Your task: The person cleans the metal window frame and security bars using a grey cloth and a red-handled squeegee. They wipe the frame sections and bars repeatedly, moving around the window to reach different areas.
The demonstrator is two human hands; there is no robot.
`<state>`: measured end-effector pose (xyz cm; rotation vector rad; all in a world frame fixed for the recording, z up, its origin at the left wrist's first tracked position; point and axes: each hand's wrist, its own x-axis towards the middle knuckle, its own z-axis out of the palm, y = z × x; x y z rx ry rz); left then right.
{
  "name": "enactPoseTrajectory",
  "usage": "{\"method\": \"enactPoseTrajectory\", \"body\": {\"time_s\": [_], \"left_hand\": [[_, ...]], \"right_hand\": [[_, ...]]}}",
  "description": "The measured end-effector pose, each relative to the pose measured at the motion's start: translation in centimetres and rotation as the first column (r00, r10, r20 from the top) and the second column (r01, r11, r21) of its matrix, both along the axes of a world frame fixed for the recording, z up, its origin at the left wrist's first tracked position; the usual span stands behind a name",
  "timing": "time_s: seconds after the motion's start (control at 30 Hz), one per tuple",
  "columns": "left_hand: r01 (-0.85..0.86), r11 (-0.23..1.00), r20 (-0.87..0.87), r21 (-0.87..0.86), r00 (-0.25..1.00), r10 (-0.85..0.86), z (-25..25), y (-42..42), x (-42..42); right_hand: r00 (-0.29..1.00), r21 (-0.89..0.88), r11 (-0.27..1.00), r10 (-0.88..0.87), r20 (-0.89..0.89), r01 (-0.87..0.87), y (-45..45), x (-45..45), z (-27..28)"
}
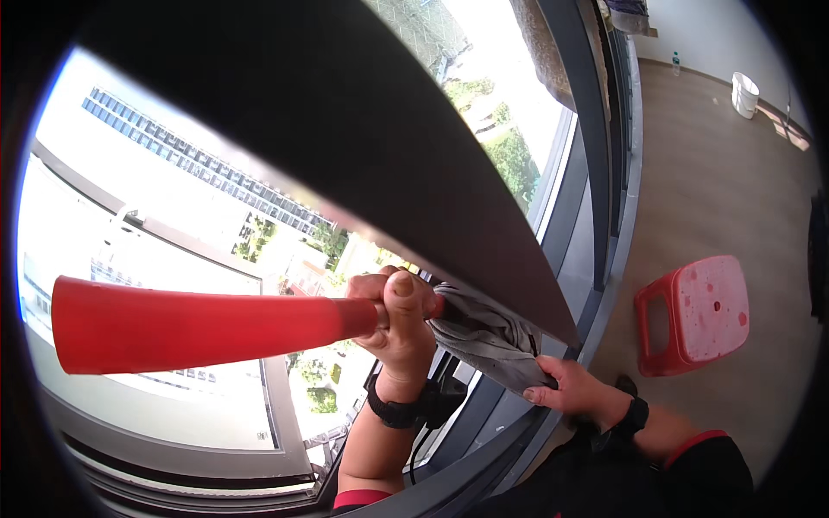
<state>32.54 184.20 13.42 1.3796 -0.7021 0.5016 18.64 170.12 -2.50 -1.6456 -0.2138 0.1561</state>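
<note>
A thick red pole or handle [207,327] runs from the left towards the middle of the view, and my left hand [398,317] is closed around its narrower end. At the pole's right end hangs a grey cloth [492,346]. My right hand [573,392] pinches the lower edge of this cloth between thumb and fingers, beside the window frame. Both wrists wear black bands. A large dark panel or bar [363,142], blurred and very near the camera, crosses above my hands and hides part of the cloth.
An open window sash [278,388] is at the left, with trees and buildings far below outside. Dark metal window frame [612,272] runs down the middle. Indoors, a red plastic stool [715,311] stands on the floor; a white bucket [745,96] and a plastic bottle [676,63] are farther back.
</note>
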Motion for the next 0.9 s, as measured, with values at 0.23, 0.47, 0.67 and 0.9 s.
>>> {"method": "enactPoseTrajectory", "body": {"time_s": [0.23,0.47,0.67,0.9], "left_hand": [[0.023,0.980,-0.103,-0.196,0.994,-0.044,-0.3,-1.5,2.1],[0.008,0.986,-0.205,-0.166,0.978,-0.043,0.7,-0.5,3.2],[0.236,0.952,-0.187,-0.194,0.944,-0.273,1.0,0.2,2.8],[0.013,0.986,-0.247,-0.167,0.967,-0.055,-0.8,1.0,5.5]], "right_hand": [[0.998,0.145,0.987,-0.070,-0.008,0.070,0.6,0.3,-0.7],[0.998,0.158,0.987,-0.028,-0.052,0.036,0.5,0.4,0.2],[0.997,0.230,0.971,-0.054,-0.052,0.065,0.7,0.1,-1.6],[0.998,0.121,0.991,-0.061,0.011,0.059,0.5,0.2,-0.2]]}}
